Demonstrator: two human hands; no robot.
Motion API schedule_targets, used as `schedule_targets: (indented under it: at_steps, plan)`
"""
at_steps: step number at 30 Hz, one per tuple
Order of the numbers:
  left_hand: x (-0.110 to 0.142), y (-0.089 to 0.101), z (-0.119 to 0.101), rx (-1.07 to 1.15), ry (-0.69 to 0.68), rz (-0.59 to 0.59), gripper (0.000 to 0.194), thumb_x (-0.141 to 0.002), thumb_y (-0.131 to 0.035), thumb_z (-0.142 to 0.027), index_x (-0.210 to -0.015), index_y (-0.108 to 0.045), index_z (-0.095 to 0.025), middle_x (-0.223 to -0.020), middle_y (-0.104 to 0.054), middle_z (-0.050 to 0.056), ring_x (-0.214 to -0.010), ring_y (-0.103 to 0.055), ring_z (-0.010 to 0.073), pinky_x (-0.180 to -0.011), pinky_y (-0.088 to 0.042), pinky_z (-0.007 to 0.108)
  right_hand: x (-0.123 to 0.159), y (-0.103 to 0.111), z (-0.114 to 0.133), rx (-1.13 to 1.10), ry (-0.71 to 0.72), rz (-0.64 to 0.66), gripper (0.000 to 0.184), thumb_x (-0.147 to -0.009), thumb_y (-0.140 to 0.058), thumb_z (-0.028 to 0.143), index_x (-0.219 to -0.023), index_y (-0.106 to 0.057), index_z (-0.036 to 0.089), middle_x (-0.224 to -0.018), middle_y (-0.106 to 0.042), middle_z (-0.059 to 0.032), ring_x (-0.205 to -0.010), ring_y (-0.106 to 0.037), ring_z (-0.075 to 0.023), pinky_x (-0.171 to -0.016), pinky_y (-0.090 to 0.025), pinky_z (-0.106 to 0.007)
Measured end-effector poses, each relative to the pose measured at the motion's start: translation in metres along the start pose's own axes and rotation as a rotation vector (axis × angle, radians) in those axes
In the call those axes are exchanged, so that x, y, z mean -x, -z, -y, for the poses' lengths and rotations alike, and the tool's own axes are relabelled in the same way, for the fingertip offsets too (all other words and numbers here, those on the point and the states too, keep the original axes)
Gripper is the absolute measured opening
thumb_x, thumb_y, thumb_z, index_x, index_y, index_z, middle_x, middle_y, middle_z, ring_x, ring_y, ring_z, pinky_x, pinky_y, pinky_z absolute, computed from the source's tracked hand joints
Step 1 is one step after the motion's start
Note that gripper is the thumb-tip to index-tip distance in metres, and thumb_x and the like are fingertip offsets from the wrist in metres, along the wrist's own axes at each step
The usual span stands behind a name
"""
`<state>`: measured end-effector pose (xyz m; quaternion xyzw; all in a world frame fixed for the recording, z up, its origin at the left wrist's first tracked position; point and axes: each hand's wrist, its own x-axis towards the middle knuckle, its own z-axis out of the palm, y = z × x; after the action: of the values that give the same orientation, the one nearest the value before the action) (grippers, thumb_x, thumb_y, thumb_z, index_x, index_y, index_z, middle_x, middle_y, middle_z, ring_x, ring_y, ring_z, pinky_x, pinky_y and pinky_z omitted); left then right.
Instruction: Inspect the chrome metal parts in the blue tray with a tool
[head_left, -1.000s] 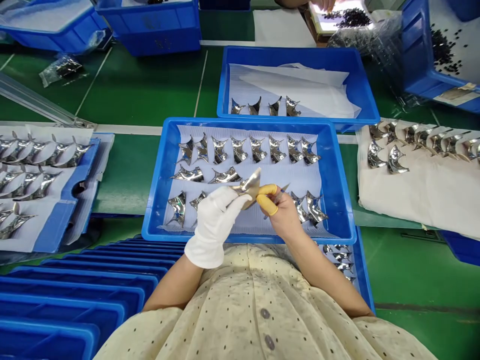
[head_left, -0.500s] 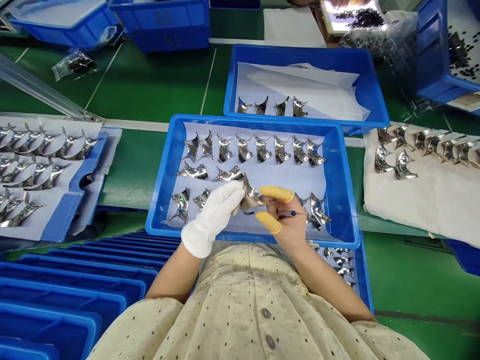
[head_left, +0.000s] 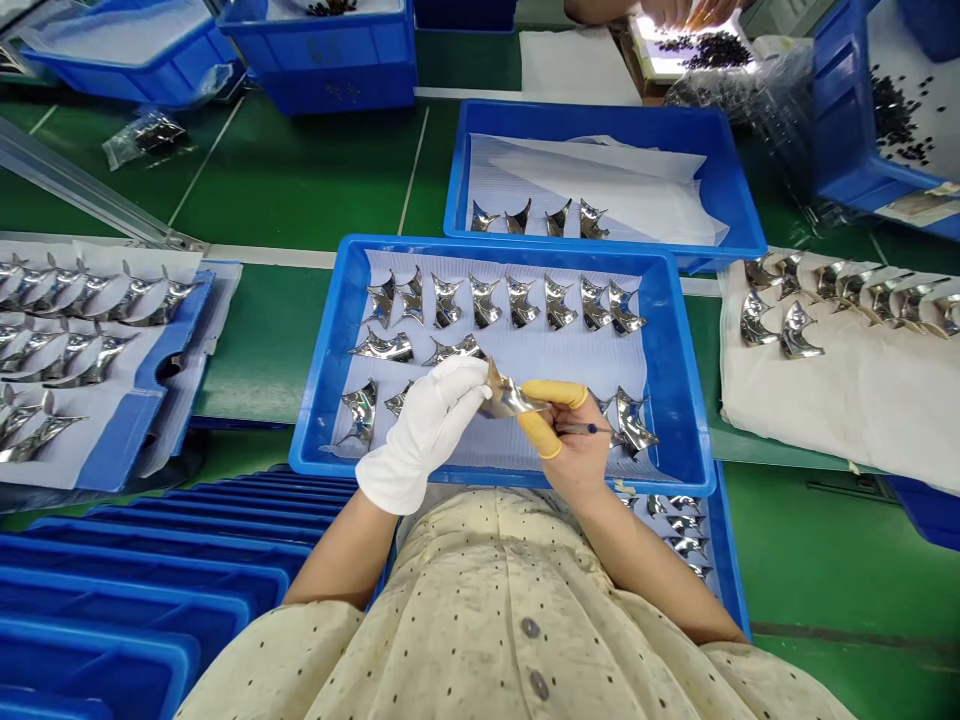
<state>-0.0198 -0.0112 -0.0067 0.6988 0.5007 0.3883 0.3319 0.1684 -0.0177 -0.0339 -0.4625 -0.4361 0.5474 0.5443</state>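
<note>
My left hand (head_left: 431, 430), in a white glove, is closed on the left side of a shiny curved metal piece (head_left: 508, 398) with pointed corners. My right hand (head_left: 574, 440) has yellow finger cots on thumb and forefinger, which sit at the piece's right tip. A thin pen-like tool (head_left: 589, 428) with a dark blue end lies in that hand's grip; its other end is hidden. Both hands are above a blue tray (head_left: 694, 400) lined with white paper. Similar metal pieces (head_left: 520, 302) lie in it in rows, some hidden behind my hands.
Behind stands another blue tray (head_left: 739, 190) with several pieces and paper sheets. More pieces lie on the left board (head_left: 112, 440) and the right white cloth (head_left: 862, 410). Stacked blue trays (head_left: 142, 590) are at lower left. A co-worker's hands (head_left: 682, 12) are over a lit panel at the back.
The metal piece has turned, its upper point lower and its face flatter. My right thumb and forefinger have come in closer around its right tip. The view has shifted slightly.
</note>
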Motion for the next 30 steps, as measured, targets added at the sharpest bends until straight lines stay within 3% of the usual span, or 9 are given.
schedule_targets:
  at_steps: [5,9,11,15,17,20,23,26,30]
  plan:
    - [0.011,0.005,-0.001,0.25,0.186,0.09,0.06,-0.107,-0.035,-0.06,-0.113,-0.077,-0.017,-0.07,-0.068,0.003,-0.056,-0.056,0.0158,-0.065,-0.052,0.034,-0.028,0.001,0.012,-0.297,-0.31,0.094,0.041,-0.07,-0.087,0.057,-0.088,-0.072,0.023,-0.049,-0.031,0.0118,-0.042,-0.017,-0.0054,-0.04,-0.02,-0.021]
    - [0.015,0.001,-0.009,0.536,0.341,0.033,0.078,-0.101,-0.032,-0.075,-0.106,-0.079,-0.014,-0.078,-0.071,0.007,-0.042,-0.042,0.0086,-0.051,-0.043,0.031,-0.045,-0.003,0.007,-0.416,-0.565,0.212,0.039,-0.066,-0.088,0.053,-0.077,-0.071,0.02,-0.044,-0.025,0.0137,-0.039,-0.01,-0.0033,-0.037,-0.011,-0.019]
    - [0.015,0.0,-0.015,0.592,0.42,0.041,0.07,-0.099,-0.043,-0.074,-0.106,-0.079,-0.014,-0.075,-0.07,0.005,-0.042,-0.04,0.0071,-0.05,-0.041,0.029,-0.049,-0.006,0.003,-0.433,-0.621,0.232,0.038,-0.068,-0.087,0.052,-0.073,-0.069,0.019,-0.043,-0.025,0.0135,-0.039,-0.011,-0.0031,-0.037,-0.012,-0.018]
    - [0.013,0.002,-0.021,0.652,0.577,0.171,0.042,-0.075,-0.088,-0.041,-0.108,-0.075,-0.017,-0.065,-0.066,-0.003,-0.047,-0.044,0.0061,-0.049,-0.038,0.023,-0.052,-0.01,-0.001,-0.417,-0.625,0.239,0.04,-0.072,-0.088,0.054,-0.076,-0.067,0.02,-0.046,-0.033,0.0123,-0.039,-0.017,-0.0032,-0.037,-0.016,-0.019]
    - [0.013,0.002,-0.021,0.7,0.614,0.142,0.038,-0.071,-0.09,-0.029,-0.103,-0.075,-0.018,-0.061,-0.06,-0.006,-0.044,-0.041,0.0044,-0.045,-0.034,0.02,-0.05,-0.01,0.0,-0.402,-0.57,0.277,0.045,-0.073,-0.087,0.059,-0.076,-0.066,0.02,-0.048,-0.034,0.012,-0.04,-0.017,-0.0031,-0.038,-0.016,-0.02]
    - [0.014,-0.001,-0.019,0.826,0.59,-0.044,0.024,-0.077,-0.085,-0.029,-0.095,-0.072,-0.019,-0.058,-0.051,-0.009,-0.039,-0.032,0.0011,-0.04,-0.025,0.017,-0.043,-0.007,0.004,-0.396,-0.5,0.377,0.054,-0.075,-0.082,0.07,-0.073,-0.066,0.019,-0.048,-0.034,0.0109,-0.04,-0.014,-0.0028,-0.041,-0.015,-0.021]
    - [0.012,-0.004,-0.015,0.935,0.558,-0.192,0.024,-0.077,-0.086,-0.031,-0.087,-0.068,-0.019,-0.059,-0.047,-0.009,-0.04,-0.032,0.0001,-0.038,-0.021,0.015,-0.031,-0.001,0.01,-0.389,-0.506,0.481,0.049,-0.08,-0.08,0.066,-0.074,-0.069,0.018,-0.048,-0.039,0.0093,-0.04,-0.013,-0.0029,-0.042,-0.011,-0.022]
    - [0.011,-0.008,-0.012,0.989,0.571,-0.221,0.029,-0.075,-0.089,-0.032,-0.089,-0.068,-0.019,-0.065,-0.053,-0.007,-0.041,-0.033,-0.0005,-0.038,-0.022,0.013,-0.022,0.005,0.014,-0.392,-0.547,0.535,0.036,-0.079,-0.084,0.053,-0.082,-0.073,0.018,-0.049,-0.046,0.0081,-0.041,-0.015,-0.0036,-0.042,-0.011,-0.022]
    - [0.01,-0.012,-0.012,1.027,0.589,-0.235,0.031,-0.075,-0.09,-0.032,-0.091,-0.067,-0.019,-0.063,-0.051,-0.008,-0.04,-0.031,-0.0006,-0.037,-0.023,0.013,-0.018,0.01,0.013,-0.457,-0.622,0.503,0.035,-0.075,-0.088,0.048,-0.087,-0.071,0.02,-0.072,-0.07,0.0014,-0.042,-0.016,-0.0014,-0.041,-0.013,-0.021]
